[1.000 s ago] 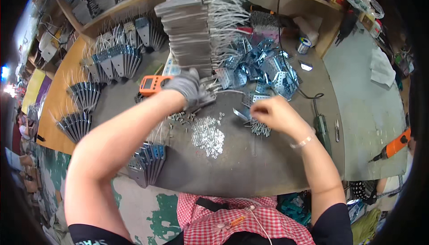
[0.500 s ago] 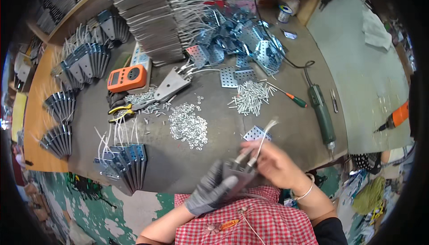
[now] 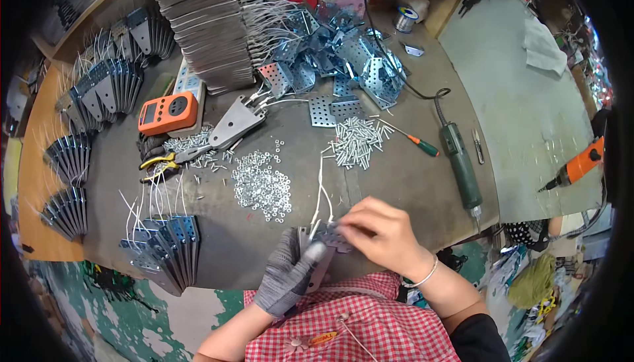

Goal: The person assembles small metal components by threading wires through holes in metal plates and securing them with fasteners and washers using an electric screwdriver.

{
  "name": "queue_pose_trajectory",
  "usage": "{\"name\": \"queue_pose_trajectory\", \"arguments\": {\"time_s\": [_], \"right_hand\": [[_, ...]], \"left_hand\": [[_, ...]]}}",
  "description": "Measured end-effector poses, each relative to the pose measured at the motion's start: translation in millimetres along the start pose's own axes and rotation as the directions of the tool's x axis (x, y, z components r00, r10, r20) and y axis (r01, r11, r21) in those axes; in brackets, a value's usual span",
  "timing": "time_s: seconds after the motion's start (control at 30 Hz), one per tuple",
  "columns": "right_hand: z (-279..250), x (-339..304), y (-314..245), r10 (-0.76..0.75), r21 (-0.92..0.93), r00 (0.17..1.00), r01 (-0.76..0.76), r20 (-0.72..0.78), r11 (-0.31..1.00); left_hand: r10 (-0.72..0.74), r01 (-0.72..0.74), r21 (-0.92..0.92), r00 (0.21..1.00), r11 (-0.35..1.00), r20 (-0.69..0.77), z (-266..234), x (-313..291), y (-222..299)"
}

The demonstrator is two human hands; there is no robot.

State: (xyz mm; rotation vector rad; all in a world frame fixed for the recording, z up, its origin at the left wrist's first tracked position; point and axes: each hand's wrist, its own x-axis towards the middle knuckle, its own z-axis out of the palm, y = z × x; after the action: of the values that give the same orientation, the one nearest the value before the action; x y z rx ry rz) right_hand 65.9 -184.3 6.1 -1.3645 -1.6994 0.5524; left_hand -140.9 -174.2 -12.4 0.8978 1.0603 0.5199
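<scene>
In a grey work glove, my left hand (image 3: 287, 275) is closed around a grey tapered heating plate (image 3: 318, 276) at the table's near edge. Two white wires (image 3: 321, 187) run up from its wide end onto the tabletop. Bare and pinched, the fingers of my right hand (image 3: 383, 235) hold a bluish perforated metal plate (image 3: 338, 238) against that wide end. My fingers partly cover the perforated plate. Beyond my hands lie a heap of small nuts (image 3: 261, 185) and a pile of screws (image 3: 360, 143).
A fan of assembled plates (image 3: 168, 250) stands at the left front. Farther back are an orange meter (image 3: 168, 112), yellow-handled pliers (image 3: 158, 164), a tall plate stack (image 3: 198, 32) and heaped perforated plates (image 3: 360, 51). A screwdriver (image 3: 422, 145) and a corded green electric screwdriver (image 3: 460, 164) lie right.
My right hand has picked the perforated plate up off the table and brought it to the grey plate's wide end. The wires now stretch forward, and the grey plate has shifted left.
</scene>
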Motion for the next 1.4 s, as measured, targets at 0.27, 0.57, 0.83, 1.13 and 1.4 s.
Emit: {"name": "queue_pose_trajectory", "arguments": {"time_s": [0.27,0.57,0.83,1.13,1.4], "right_hand": [[-8.8,35.6,70.4,0.244,-0.296,0.960,-0.274,-0.134,0.915],[-47.0,34.2,55.7,0.373,-0.262,0.926,-0.374,-0.057,0.889],[-36.4,41.3,63.0,0.464,-0.190,0.886,-0.460,-0.025,0.868],[-5.5,43.1,56.4,0.220,-0.565,0.960,-0.280,-0.174,0.776],[3.6,18.2,1.1,0.336,0.411,0.938,-0.338,0.079,0.847]], "left_hand": [[0.024,-0.024,-0.099,1.000,0.995,-0.002,-7.5,7.2,8.7],[0.075,-0.080,-0.376,0.997,0.923,-0.027,-24.1,2.3,5.8],[0.048,-0.045,-0.323,0.999,0.945,0.002,-19.4,13.0,6.9],[0.129,-0.157,-0.280,0.985,0.947,-0.117,-4.2,14.0,13.9],[0.180,-0.212,-0.192,0.969,0.958,-0.171,-1.5,17.9,3.4]]}}
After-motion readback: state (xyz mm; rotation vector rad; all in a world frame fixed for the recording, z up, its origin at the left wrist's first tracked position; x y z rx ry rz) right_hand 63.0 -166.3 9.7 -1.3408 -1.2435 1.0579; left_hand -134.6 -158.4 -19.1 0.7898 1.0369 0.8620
